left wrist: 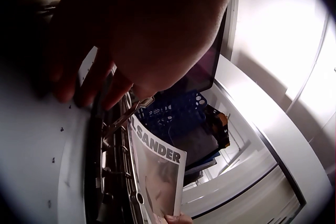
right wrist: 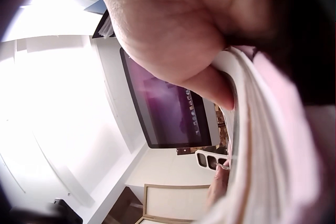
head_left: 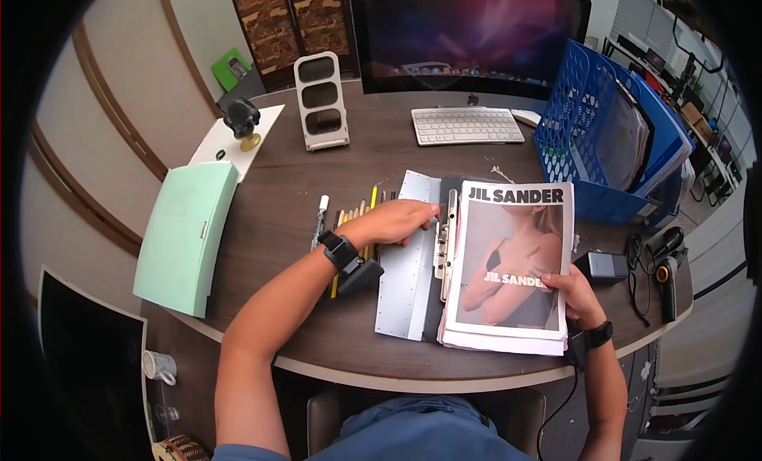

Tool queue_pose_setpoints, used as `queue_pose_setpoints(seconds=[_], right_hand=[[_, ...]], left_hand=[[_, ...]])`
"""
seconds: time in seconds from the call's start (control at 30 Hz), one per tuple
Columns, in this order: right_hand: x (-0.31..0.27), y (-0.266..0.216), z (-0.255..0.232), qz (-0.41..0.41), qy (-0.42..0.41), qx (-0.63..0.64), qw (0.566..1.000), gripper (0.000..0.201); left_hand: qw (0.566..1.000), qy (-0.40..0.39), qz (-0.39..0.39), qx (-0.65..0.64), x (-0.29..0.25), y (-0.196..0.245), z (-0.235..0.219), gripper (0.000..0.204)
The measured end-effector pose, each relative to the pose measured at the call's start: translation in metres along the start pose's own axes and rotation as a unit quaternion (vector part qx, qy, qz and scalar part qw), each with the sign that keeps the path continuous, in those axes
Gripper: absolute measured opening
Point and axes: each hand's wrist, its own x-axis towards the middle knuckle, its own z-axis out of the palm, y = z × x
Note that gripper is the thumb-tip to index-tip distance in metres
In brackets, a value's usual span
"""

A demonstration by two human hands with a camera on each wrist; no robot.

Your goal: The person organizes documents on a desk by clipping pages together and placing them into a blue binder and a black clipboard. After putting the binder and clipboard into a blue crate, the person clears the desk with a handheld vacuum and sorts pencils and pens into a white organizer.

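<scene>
A grey folder (head_left: pixel 399 290) lies unfolded on the desk, its metal ring mechanism (head_left: pixel 448 250) along the spine. My left hand (head_left: pixel 399 221) is at the upper end of this mechanism; in the left wrist view its thumb and a finger pinch a metal lever (left wrist: pixel 126 115), with the other fingers over the cover. On the folder's right side rests a thick paper stack, topped by a JIL SANDER sheet (head_left: pixel 516 306). My right hand (head_left: pixel 579 297) grips the stack's right edge, thumb on top; its other fingers are hidden underneath. In the right wrist view the page edges (right wrist: pixel 262 145) bow.
Pens and pencils (head_left: pixel 349 223) lie left of the folder. A mint-green file box (head_left: pixel 184 231) stands at the left. Behind are a white three-slot stand (head_left: pixel 321 104), keyboard (head_left: pixel 467 126) and monitor (head_left: pixel 476 32). A blue file rack (head_left: pixel 587 187), black adapter (head_left: pixel 607 266) and cables are at the right.
</scene>
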Motion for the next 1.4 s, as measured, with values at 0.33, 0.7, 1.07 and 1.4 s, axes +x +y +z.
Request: queue_pose_setpoints(seconds=[0.33,0.7,1.07,1.4], right_hand=[[0.000,-0.020,0.003,0.007,-0.014,-0.037,0.999,0.021],[0.011,-0.029,0.012,0.025,0.004,-0.038,0.999,0.017],[0.019,-0.023,0.005,0.062,-0.018,-0.036,0.997,0.021],[0.019,-0.024,0.008,0.069,-0.022,-0.018,0.997,0.030]], left_hand=[[1.000,0.009,0.009,-0.011,0.005,-0.003,0.004,0.058],[0.989,-0.032,0.014,-0.141,-0.001,-0.008,-0.002,0.045],[0.990,-0.088,0.108,-0.024,-0.008,0.012,-0.001,0.026],[0.970,-0.041,0.162,0.174,-0.014,0.014,0.024,0.035]])
